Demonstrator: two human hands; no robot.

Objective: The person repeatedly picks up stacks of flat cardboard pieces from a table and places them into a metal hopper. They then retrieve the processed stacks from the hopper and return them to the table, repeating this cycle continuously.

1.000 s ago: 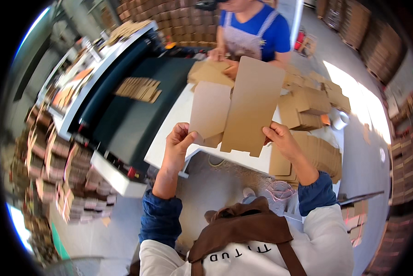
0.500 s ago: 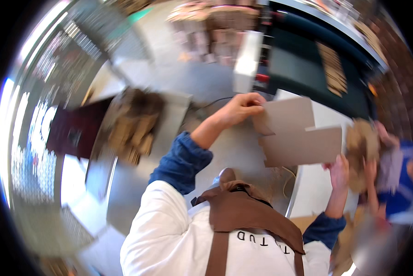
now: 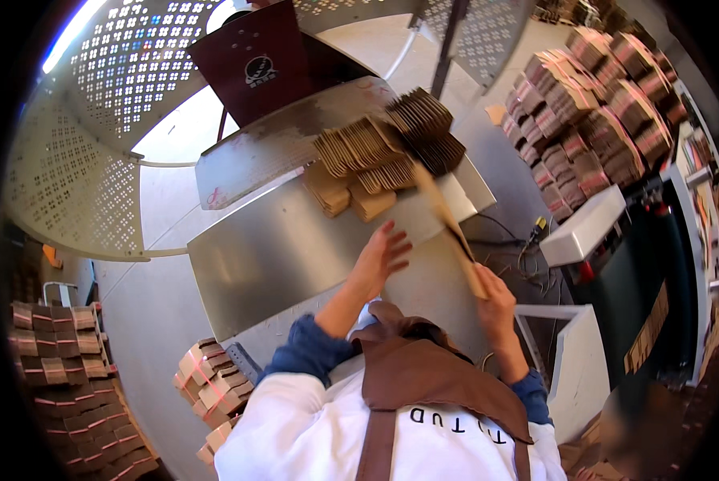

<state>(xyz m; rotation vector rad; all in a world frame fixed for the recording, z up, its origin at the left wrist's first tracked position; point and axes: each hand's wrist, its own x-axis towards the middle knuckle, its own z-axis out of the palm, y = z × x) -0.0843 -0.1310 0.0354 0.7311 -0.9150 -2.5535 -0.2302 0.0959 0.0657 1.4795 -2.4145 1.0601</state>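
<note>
In my right hand (image 3: pixel 495 297) is a folded piece of brown cardboard (image 3: pixel 442 210), gripped at its near end. It is seen nearly edge-on, and its far end reaches toward the piled pieces on the metal table. My left hand (image 3: pixel 382 260) hangs near the table's front edge with its fingers apart, holding nothing. Past it, several stacks of flat brown cardboard pieces (image 3: pixel 359 152) lie overlapping on the metal table (image 3: pixel 271 256). I cannot tell whether the held piece touches them.
A dark red machine panel (image 3: pixel 255 64) stands behind the table, with perforated metal guards (image 3: pixel 79 184) to the left. Strapped cardboard bundles (image 3: pixel 592 120) are piled at far right, others (image 3: pixel 71 385) at left. A conveyor (image 3: pixel 624 297) runs at right, with cables (image 3: pixel 527 248) on the floor.
My view has swung left toward the metal table. The left hand has let go of the cardboard, which the right hand now holds turned edge-on.
</note>
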